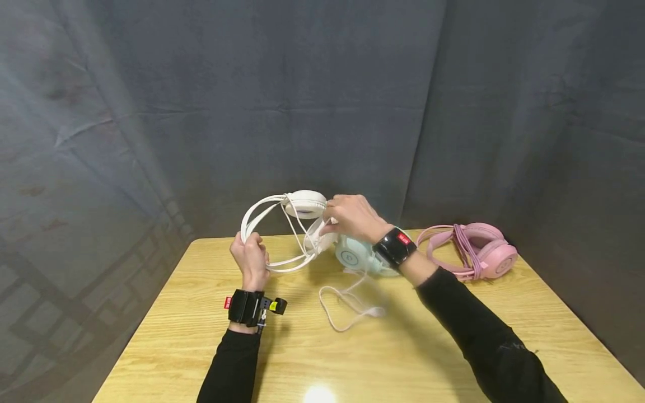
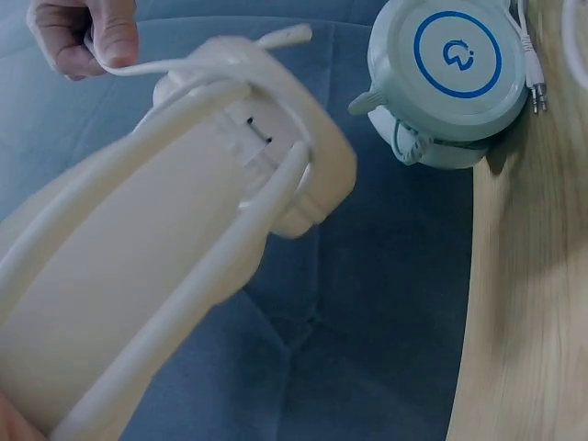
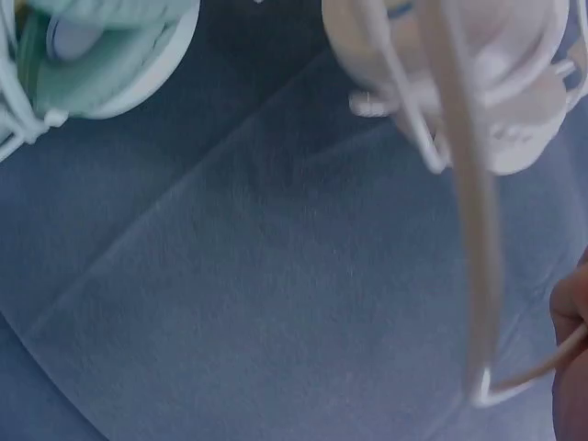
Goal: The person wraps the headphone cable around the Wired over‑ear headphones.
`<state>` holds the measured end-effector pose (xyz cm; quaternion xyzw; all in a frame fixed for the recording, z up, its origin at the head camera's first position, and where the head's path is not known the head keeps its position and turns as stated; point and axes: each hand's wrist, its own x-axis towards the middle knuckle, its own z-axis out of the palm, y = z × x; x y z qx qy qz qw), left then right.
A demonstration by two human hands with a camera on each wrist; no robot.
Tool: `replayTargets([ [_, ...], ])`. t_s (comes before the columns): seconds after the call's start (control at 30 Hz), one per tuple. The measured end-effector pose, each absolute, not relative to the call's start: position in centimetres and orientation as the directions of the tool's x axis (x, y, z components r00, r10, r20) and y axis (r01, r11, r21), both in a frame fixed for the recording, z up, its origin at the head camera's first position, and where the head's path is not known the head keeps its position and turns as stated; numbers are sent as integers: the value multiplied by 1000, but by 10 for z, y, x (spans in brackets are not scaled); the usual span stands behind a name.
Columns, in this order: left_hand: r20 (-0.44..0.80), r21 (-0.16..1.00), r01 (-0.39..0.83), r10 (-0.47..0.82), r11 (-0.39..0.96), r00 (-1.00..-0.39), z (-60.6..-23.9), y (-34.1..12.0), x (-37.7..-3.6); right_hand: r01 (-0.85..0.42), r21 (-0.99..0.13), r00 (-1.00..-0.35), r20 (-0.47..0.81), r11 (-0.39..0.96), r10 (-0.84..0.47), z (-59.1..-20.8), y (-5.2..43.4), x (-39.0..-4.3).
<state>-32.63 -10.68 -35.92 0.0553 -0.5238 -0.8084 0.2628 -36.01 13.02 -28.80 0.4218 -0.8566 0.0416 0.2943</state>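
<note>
My left hand (image 1: 250,260) grips the headband of a pair of white headphones (image 1: 307,202), held above the table with the ear cups toward the right. In the head view my right hand (image 1: 355,215) is beside those ear cups. The left wrist view shows the right thumb and fingers pinching the white cable (image 2: 147,67), which passes round the ear cup and headband. A loose length of pale cable (image 1: 330,319) hangs or lies below the right hand; I cannot tell which. Part of the right hand (image 3: 571,331) with the cable shows in the right wrist view.
Mint-green headphones (image 1: 353,253) lie on the wooden table (image 1: 201,347) behind the right forearm, partly hidden by it. Pink headphones (image 1: 496,258) with a bundled cable lie at the table's right side. A dark grey cloth (image 1: 282,101) hangs behind the table.
</note>
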Motion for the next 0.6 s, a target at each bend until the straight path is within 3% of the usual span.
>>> replayTargets([
  [0.23, 171, 904, 304, -399, -301, -901, -358, -108, -328, -785, 250, -372, 542, 567, -753, -283, 125, -363],
  [0.6, 179, 924, 263, -298, -276, -938, -356, -114, -326, -774, 201, -406, 569, 600, -715, -282, 144, -381],
])
